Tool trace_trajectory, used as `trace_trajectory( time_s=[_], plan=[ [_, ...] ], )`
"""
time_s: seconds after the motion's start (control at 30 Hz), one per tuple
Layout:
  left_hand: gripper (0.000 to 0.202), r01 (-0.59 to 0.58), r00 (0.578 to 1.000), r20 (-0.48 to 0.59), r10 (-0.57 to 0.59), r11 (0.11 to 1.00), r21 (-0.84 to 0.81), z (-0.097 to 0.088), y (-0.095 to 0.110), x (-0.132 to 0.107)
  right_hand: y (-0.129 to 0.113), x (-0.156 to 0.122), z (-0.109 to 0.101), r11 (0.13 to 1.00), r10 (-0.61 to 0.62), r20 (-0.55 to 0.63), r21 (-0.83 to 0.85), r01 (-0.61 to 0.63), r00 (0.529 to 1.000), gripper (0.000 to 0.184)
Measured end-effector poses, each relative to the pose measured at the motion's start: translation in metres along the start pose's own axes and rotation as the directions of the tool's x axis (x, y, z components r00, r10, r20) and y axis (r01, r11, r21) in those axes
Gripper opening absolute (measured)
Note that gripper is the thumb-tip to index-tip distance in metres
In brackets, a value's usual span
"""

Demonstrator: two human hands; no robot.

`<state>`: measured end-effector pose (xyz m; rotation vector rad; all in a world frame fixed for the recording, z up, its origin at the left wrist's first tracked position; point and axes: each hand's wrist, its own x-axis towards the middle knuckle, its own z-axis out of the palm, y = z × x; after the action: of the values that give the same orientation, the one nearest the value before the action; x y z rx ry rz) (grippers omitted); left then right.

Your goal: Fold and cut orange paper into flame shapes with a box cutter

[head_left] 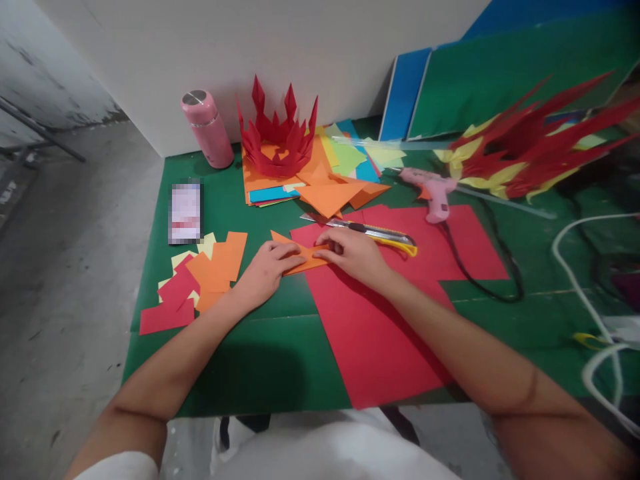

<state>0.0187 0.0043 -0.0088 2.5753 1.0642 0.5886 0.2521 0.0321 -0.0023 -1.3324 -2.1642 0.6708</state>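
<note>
Both hands press on a folded orange paper piece (306, 258) that lies across the edge of a large red sheet (380, 320) on the green table (260, 360). My left hand (265, 270) rests on the piece's left part with fingers bent down onto it. My right hand (353, 252) pinches and flattens its right end. A yellow utility knife (385, 235) lies just beyond my right hand, untouched.
Cut orange, red and yellow squares (200, 280) lie at the left. A red paper crown (277, 137) sits on a stack of coloured sheets at the back, beside a pink bottle (206, 128). A pink glue gun (433, 190) with black cord, a phone (185, 212), paper flames (530, 150) and white cables (595, 313) lie around.
</note>
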Motion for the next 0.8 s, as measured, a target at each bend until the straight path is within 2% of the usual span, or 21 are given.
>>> trace_trajectory(
  time_s=[0.17,0.27,0.33,0.4,0.47,0.53,0.8],
  plan=[
    [0.042,-0.001,1.0,-0.015,0.001,1.0,0.001,0.002,0.0,-0.001,-0.003,-0.001,-0.001,1.0,-0.019,-0.012,-0.018,0.018,1.0,0.015],
    [0.043,0.006,1.0,-0.002,-0.006,1.0,0.005,0.002,0.0,-0.001,-0.002,-0.003,-0.004,0.986,-0.152,-0.041,-0.071,0.149,0.988,0.013],
    [0.044,0.012,1.0,0.003,-0.012,1.0,0.006,0.002,0.0,-0.001,0.001,-0.005,-0.008,0.945,-0.303,-0.027,-0.134,0.297,0.953,0.02],
    [0.045,0.015,1.0,0.003,-0.015,1.0,0.002,0.002,-0.001,-0.001,0.005,-0.007,-0.014,0.877,-0.447,0.045,-0.174,0.448,0.893,0.025],
    [0.044,0.009,1.0,0.005,-0.009,1.0,-0.004,0.002,-0.001,0.0,0.009,-0.009,-0.02,0.812,-0.536,0.127,-0.193,0.55,0.835,0.027],
    [0.043,0.005,1.0,0.004,-0.005,1.0,-0.004,0.002,-0.001,0.0,0.01,-0.011,-0.024,0.771,-0.571,0.18,-0.218,0.598,0.801,0.028],
    [0.04,-0.003,1.0,-0.02,0.003,1.0,-0.002,0.002,-0.001,-0.001,0.002,-0.011,-0.024,0.669,-0.611,0.317,-0.281,0.688,0.725,0.039]
  ],
)
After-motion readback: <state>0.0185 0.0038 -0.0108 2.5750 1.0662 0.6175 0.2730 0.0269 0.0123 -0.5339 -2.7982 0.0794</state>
